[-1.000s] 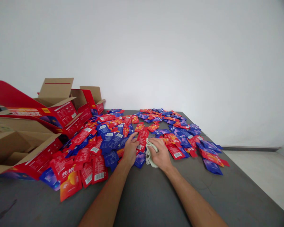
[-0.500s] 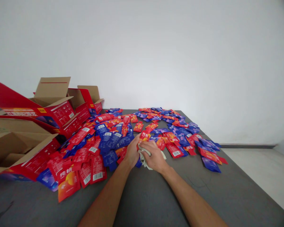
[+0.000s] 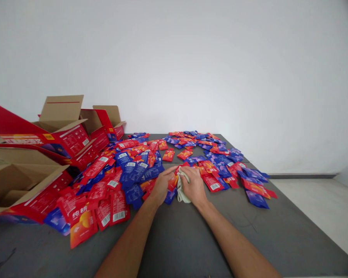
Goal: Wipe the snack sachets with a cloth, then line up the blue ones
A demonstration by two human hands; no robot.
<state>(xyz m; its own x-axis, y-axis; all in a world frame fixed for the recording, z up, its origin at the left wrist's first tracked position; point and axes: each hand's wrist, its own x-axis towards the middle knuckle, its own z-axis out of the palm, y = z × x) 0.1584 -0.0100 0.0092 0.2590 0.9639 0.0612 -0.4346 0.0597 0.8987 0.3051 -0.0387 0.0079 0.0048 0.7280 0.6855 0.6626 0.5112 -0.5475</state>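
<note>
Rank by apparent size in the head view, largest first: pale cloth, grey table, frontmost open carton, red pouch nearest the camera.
1. Grey table
2. Frontmost open carton
3. Red pouch nearest the camera
4. Pale cloth, partly hidden by the right hand

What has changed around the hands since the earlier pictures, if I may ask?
The left hand has taken hold of a red packet and turned it from its barcode side; it is now mostly hidden. The right hand moved its cloth left, then slightly back right. It kept hold of the cloth throughout; the open boxes and surrounding packets stayed put.
</note>
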